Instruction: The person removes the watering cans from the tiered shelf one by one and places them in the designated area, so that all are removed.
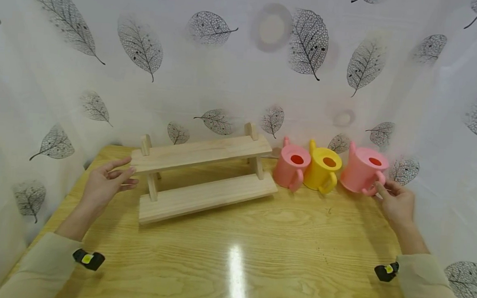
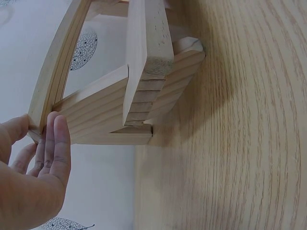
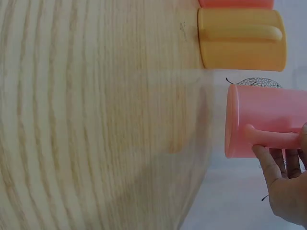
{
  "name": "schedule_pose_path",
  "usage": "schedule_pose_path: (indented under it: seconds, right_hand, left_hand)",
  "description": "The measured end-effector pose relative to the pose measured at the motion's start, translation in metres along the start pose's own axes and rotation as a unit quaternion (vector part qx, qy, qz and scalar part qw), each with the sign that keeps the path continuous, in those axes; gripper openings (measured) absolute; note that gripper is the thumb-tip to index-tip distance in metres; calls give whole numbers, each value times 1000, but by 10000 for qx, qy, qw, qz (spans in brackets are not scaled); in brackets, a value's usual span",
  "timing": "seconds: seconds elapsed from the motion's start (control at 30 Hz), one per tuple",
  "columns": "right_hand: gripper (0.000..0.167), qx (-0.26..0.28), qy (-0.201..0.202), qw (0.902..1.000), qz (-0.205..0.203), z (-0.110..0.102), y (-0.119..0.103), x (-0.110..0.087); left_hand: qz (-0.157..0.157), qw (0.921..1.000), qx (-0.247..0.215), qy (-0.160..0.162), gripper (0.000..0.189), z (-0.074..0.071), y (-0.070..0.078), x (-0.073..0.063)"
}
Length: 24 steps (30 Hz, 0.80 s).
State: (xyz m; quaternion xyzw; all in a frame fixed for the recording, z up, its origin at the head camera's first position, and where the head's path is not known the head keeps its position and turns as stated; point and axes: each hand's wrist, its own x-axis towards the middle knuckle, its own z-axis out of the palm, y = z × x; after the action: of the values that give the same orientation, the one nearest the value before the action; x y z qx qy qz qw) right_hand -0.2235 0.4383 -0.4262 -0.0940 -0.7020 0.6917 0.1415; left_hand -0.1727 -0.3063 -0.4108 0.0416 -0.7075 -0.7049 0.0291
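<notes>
A two-tier wooden shelf (image 1: 202, 154) stands on the table at the left. My left hand (image 1: 102, 184) is at the left end of its upper board, with the board's corner between thumb and fingers in the left wrist view. Over on the right, a pink watering can (image 1: 363, 171) has its handle gripped by my right hand (image 1: 397, 204). That can is upright, its base just off the tabletop in the right wrist view (image 3: 268, 115). A yellow watering can (image 1: 315, 175) and another pink watering can (image 1: 286, 172) stand side by side between the shelf and the held can.
The wooden table (image 1: 281, 250) stretches toward me, with a bright light reflection on it. Behind it and along both sides hangs a white curtain (image 1: 233, 85) printed with dark leaves. The shelf's right end is close to the nearer pink can.
</notes>
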Motion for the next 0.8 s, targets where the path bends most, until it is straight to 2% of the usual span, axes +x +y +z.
schedule_pose_path:
  seconds: [0.1,0.27,0.47,0.53,0.57,0.7,0.77,0.8]
  right_hand:
    - [15,-233,-170,9995,114,-1,8,2]
    - [8,-1005,-240,9945,167,0,18,3]
    - [27,-2381,-220,9708,175,0,24,5]
    - [30,-2419,-266,9697,220,-1,26,6]
    - [32,-2242,-323,9736,284,-2,27,7]
    - [36,-2038,-405,9775,352,-4,32,7]
    - [40,-2032,-388,9778,338,-4,33,7]
    - [43,-2207,-336,9745,237,-4,34,6]
  left_hand:
    - [14,10000,0,-23,69,0,0,0]
    - [9,10000,0,-25,69,1,0,2]
    - [17,10000,11,-19,69,2,-1,3]
    - [17,10000,-11,-13,69,2,-1,4]
    - [11,10000,-26,-18,69,3,0,4]
    - [33,9999,70,-100,68,2,2,5]
    - [99,9988,462,-100,68,0,4,3]
    - [161,9970,754,-57,68,-1,5,2]
